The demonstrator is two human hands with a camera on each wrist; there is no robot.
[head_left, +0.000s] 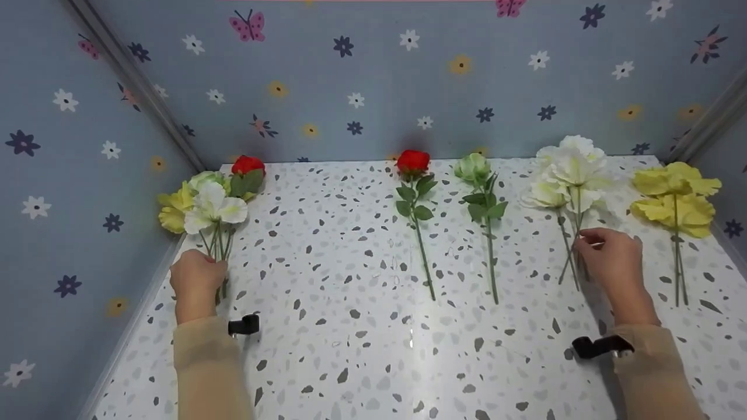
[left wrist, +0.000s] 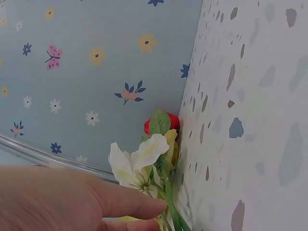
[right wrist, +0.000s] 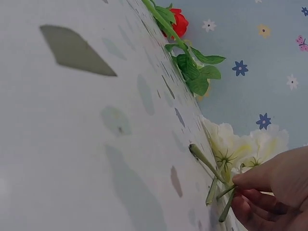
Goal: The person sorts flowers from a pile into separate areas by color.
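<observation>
My left hand holds the green stems of a mixed bunch of artificial flowers at the far left. In that bunch are a white flower, a yellow flower, a pale green flower and a red rose. On the right, my right hand pinches a stem among the white flowers. Several stem ends cross by its fingertips in the right wrist view. Which of them is pinched is partly hidden by the fingers.
Between the hands lie a single red rose and a pale green flower. Yellow flowers lie right of my right hand. Patterned panels border the speckled tabletop at the back and sides.
</observation>
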